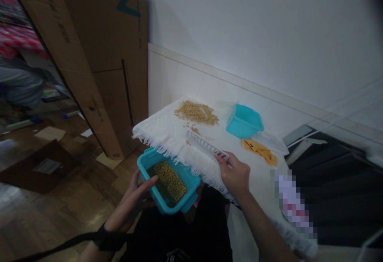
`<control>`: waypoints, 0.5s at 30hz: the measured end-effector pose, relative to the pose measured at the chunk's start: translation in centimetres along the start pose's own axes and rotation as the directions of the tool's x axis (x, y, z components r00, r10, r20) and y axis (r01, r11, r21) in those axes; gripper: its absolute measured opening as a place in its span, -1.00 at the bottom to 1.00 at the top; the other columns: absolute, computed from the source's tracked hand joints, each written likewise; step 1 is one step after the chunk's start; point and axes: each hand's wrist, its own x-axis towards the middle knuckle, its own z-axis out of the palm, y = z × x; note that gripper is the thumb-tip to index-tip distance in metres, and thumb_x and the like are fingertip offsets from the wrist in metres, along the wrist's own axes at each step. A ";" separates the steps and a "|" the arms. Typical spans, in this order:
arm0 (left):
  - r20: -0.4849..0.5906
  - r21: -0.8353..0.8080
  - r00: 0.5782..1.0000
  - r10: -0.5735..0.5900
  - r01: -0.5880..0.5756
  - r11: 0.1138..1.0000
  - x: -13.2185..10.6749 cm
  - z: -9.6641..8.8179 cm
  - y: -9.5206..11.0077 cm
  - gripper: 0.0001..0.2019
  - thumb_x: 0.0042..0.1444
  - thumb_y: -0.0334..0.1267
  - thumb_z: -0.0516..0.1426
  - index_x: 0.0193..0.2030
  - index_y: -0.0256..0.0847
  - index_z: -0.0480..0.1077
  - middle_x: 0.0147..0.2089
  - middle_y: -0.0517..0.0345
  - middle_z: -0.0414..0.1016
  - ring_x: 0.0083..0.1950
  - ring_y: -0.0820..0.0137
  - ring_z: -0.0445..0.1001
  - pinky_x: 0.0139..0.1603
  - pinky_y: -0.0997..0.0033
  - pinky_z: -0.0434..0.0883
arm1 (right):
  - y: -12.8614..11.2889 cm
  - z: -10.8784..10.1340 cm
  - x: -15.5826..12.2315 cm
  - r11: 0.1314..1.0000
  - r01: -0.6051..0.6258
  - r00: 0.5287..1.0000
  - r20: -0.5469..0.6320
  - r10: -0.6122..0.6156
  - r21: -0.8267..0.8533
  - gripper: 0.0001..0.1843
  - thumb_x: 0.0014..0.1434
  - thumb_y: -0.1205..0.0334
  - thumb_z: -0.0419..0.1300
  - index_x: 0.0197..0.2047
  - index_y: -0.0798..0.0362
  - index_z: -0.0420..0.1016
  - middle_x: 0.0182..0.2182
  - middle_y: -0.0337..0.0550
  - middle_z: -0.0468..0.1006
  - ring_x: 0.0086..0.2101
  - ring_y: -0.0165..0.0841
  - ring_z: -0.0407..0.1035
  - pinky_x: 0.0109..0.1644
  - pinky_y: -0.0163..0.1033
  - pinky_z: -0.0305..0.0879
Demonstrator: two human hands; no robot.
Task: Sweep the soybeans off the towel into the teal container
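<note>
Head view: left fingers, mostly hidden, grip a teal tub, right fingers a slotted strip.

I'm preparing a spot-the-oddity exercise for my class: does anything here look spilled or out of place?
Yes: small round tan beans lie loose on the white fringed tablecloth, outside the turquoise plastic tub in the left hand, so they may be spilled. Flat brown cardboard pieces litter the wooden floor.
</note>
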 end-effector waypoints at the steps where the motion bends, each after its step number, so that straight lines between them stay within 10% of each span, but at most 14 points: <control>1: 0.005 0.008 1.000 0.008 -0.008 1.000 -0.1 0.0 0.2 0.09 0.02 0.01 0.52 0.60 0.13 0.04 0.41 -0.24 0.52 0.06 -0.06 0.75 0.04 -0.09 0.68 | -0.1 0.0 -0.1 1.000 0.011 1.000 0.005 -0.011 -0.001 -0.59 0.41 -0.09 0.18 -0.20 -0.01 0.73 -0.38 -0.09 0.78 -0.43 -0.21 0.68 -0.32 -0.26 0.53; 15: 0.041 0.013 0.999 0.008 -0.008 1.000 0.4 -0.4 0.3 0.02 0.12 0.01 0.47 0.59 0.17 0.02 0.46 -0.25 0.46 0.04 0.00 0.76 -0.04 0.01 0.68 | -2.2 -1.1 -1.9 0.947 0.309 0.951 0.013 -0.309 -0.084 -0.64 0.53 0.13 0.13 -0.18 -0.01 0.74 -0.34 -0.14 0.79 -0.43 -0.33 0.68 -0.27 -0.35 0.54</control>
